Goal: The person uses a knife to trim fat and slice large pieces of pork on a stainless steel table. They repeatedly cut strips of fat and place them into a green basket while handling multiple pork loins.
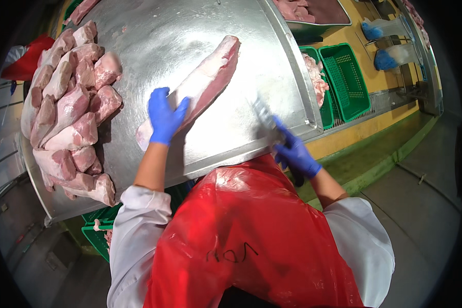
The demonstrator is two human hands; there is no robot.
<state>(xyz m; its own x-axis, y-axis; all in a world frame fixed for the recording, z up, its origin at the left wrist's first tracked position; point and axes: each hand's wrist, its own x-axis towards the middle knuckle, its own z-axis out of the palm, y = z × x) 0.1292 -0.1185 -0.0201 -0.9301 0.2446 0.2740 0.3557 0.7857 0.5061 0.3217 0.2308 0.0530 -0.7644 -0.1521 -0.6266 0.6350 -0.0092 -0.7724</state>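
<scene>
A long pork loin (pixel 206 77), pale fat along one side and pink meat along the other, lies slantwise on the steel table (pixel 262 66). My left hand (pixel 165 117), in a blue glove, holds it near its closer end, fingers on one side and thumb across the other. To the right, at the table's front edge, my right hand (pixel 296 154) is closed round a knife (pixel 262 112). The knife's silvery blade is smeared by motion and points up and left, apart from the meat. Part of the handle is hidden by my fingers.
Many thick meat pieces (pixel 69 110) are heaped along the table's left side. Beyond the right edge stand green crates (pixel 346 82), one with trimmings, and a steel tub (pixel 318 25) of meat. Another green crate (pixel 95 238) sits below the table. A person in red (pixel 33 59) is at far left.
</scene>
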